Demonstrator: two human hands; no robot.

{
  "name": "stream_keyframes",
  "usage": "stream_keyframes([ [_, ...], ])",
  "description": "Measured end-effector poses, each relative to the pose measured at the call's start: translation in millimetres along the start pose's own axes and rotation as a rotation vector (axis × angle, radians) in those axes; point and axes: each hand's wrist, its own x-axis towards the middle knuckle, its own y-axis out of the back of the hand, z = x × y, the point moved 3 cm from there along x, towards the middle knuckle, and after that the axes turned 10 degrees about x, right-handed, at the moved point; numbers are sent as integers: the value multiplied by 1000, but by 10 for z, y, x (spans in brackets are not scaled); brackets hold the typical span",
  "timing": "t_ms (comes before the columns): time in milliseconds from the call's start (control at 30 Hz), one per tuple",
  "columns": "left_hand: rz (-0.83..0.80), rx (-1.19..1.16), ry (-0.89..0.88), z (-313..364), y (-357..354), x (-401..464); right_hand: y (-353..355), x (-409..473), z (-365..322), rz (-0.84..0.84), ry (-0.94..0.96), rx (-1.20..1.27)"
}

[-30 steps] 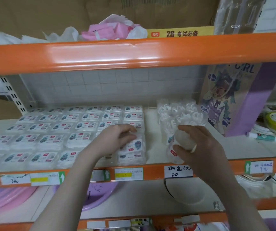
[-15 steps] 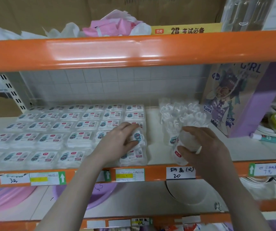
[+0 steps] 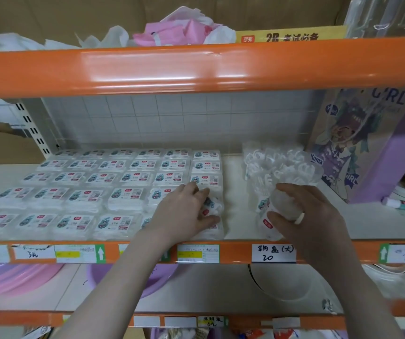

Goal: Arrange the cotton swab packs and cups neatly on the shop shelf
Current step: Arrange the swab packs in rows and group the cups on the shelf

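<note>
Flat cotton swab packs (image 3: 103, 182) lie in neat rows across the left half of a white shop shelf (image 3: 367, 223), running from its orange front rail (image 3: 233, 243) back to the white wire grid (image 3: 172, 118) behind. At the right end of those rows, the person's left hand (image 3: 184, 214) rests on the front stack, fingers spread over the top and thumb hooked under the near edge, gripping one rumpled swab pack (image 3: 211, 206) that sits askew on the pile. A bare strip of shelf separates the rows from a cluster of clear plastic cups (image 3: 279, 165) filled with white swabs, which stand near the back. Just in front of that cluster, the right hand (image 3: 306, 216), a pale ring on one finger, curls around a single cup (image 3: 273, 216) tipped toward the camera, its red label facing forward near the shelf's front edge. To the right, a purple box with a cartoon girl (image 3: 358, 143) stands upright against the back, with a glue stick (image 3: 402, 204) lying beside it. Handwritten price tags (image 3: 273, 253) line the rail. On the shelf below, a purple basin (image 3: 157, 277) and a white bowl (image 3: 292, 282) show between the person's forearms.
</note>
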Motion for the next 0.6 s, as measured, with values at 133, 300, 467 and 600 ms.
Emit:
stream_keyframes([
  [133, -107, -72, -73, -51, 49, 48, -1, -5, -3, 0, -10, 10],
  [300, -315, -362, -199, -218, 171, 103, 23, -28, 9, -3, -17, 18],
  [467, -511, -241, -250, -225, 170, 156, 37, -51, 18, -3, -25, 8],
  [600, -527, -148, -289, -198, 162, 193, 71, -65, 12, -1, -42, 9],
])
